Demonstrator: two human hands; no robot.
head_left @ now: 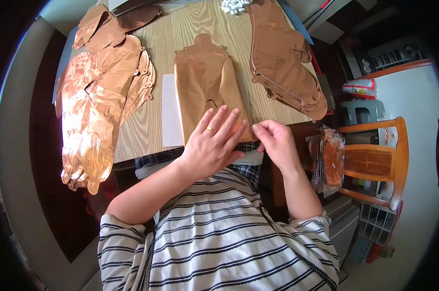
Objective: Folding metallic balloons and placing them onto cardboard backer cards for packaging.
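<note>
A folded rose-gold foil balloon [200, 72] lies lengthwise before me, its narrow tab pointing away. Beneath it, a white sheet [171, 114] shows along the left side. My left hand [212, 145] is laid flat over the balloon's near end, fingers stretched and a ring on one of them. Just off the balloon's near right edge, my right hand [277, 145] has thumb and forefinger closed in a pinch. Whatever is between those fingertips, if anything, is too small to make out. My left hand hides part of the balloon's near end.
Crumpled foil balloons [95, 111] overhang the table's left edge. More flat foil balloons [287, 63] are stacked at the right. Small white pieces [235, 6] sit at the far edge. A wooden chair [374, 162] stands to the right, with plastic-bagged foil pieces [332, 157] beside it.
</note>
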